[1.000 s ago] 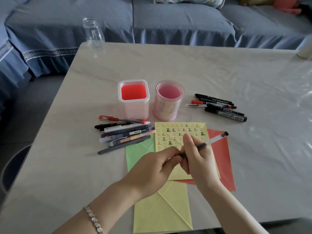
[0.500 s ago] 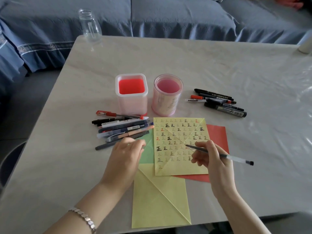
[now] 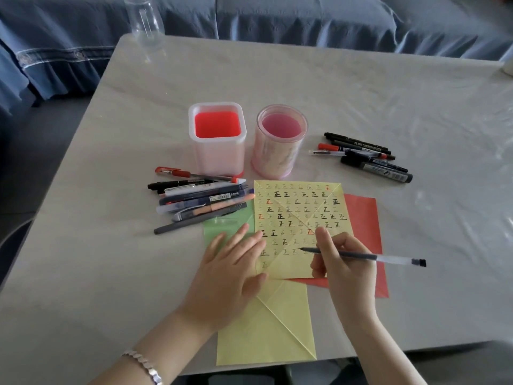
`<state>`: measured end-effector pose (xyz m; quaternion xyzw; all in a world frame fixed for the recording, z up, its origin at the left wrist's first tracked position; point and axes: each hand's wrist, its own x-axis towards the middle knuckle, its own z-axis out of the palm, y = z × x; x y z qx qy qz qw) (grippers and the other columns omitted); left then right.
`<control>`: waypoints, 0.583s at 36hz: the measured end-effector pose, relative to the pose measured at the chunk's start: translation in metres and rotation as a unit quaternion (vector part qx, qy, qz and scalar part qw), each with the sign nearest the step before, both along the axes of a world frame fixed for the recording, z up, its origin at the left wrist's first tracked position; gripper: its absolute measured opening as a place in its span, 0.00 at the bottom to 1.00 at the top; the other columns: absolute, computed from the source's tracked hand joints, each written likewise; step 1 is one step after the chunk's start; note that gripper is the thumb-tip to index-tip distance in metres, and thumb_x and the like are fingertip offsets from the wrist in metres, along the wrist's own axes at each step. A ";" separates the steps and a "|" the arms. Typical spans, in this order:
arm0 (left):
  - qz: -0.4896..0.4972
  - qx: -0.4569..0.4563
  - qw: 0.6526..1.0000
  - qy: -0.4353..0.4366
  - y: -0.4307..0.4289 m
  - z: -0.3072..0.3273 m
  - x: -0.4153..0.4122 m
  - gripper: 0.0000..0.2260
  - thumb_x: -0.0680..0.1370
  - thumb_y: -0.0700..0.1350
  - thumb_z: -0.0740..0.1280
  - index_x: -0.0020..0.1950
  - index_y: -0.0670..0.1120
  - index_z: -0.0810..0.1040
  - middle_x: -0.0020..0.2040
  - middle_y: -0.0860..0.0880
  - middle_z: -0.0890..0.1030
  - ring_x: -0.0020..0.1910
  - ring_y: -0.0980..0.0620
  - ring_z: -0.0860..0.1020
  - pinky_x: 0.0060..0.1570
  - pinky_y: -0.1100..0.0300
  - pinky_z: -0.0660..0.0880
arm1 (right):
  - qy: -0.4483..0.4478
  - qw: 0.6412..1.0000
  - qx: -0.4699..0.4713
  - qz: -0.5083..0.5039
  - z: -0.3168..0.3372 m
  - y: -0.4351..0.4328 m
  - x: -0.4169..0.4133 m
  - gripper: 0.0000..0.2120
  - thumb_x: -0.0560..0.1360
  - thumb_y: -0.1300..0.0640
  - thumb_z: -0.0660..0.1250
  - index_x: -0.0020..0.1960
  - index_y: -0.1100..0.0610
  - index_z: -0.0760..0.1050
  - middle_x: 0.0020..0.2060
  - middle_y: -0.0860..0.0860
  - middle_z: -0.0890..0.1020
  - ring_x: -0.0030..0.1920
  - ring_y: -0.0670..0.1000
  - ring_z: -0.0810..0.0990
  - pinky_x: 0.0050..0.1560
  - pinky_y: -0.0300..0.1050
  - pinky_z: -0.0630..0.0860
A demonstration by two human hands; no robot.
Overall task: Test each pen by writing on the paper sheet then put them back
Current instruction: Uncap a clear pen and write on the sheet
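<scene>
My right hand (image 3: 340, 262) grips a clear-barrelled pen (image 3: 394, 258) with a dark grip, its tip just over the lower rows of the yellow paper sheet (image 3: 302, 218), which is covered in small written characters. My left hand (image 3: 230, 268) lies flat with straight fingers on the sheet's left edge and the green sheet (image 3: 222, 226). A pile of several pens (image 3: 200, 198) lies left of the sheet. Another group of markers (image 3: 366, 157) lies at the right. A square pen holder (image 3: 218, 138) and a round pen holder (image 3: 280, 140) stand behind the sheet.
A red sheet (image 3: 363, 218) lies under the yellow one, and a second yellow sheet (image 3: 266, 329) reaches the table's near edge. A clear bottle (image 3: 144, 20) stands at the far left corner of the table (image 3: 361, 93). A blue sofa (image 3: 277, 15) runs behind.
My left hand moved from the pen pile onto the sheet's left edge and flattened. My right hand lowered the uncapped pen's tip toward the lower rows. The view tilted closer.
</scene>
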<state>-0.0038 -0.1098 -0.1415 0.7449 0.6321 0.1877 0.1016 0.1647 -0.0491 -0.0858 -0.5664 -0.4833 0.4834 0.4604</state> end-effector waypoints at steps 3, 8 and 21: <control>0.014 -0.019 1.000 -0.005 0.001 -0.001 0.000 0.23 0.78 0.57 0.53 0.66 0.45 0.73 0.68 0.50 0.71 0.72 0.51 0.61 0.66 0.49 0.56 | -0.018 0.999 0.021 -0.018 -0.006 -0.003 -0.008 0.18 0.72 0.58 0.68 0.27 0.61 0.68 0.16 0.51 0.71 0.18 0.46 0.68 0.22 0.37 0.68; 0.028 -0.025 0.999 -0.007 0.003 0.001 0.002 0.25 0.79 0.59 0.51 0.65 0.46 0.74 0.68 0.51 0.72 0.71 0.52 0.63 0.65 0.51 0.56 | -0.066 0.996 0.057 -0.017 -0.022 -0.005 -0.020 0.22 0.73 0.57 0.68 0.24 0.59 0.64 0.15 0.51 0.69 0.18 0.50 0.67 0.25 0.46 0.68; 0.036 -0.006 0.998 -0.044 0.003 0.000 0.002 0.21 0.75 0.57 0.58 0.63 0.47 0.76 0.66 0.51 0.74 0.70 0.52 0.64 0.67 0.49 0.56 | -0.140 0.981 0.132 -0.023 -0.045 -0.008 -0.032 0.20 0.71 0.60 0.62 0.25 0.50 0.57 0.18 0.44 0.62 0.22 0.44 0.60 0.24 0.41 0.61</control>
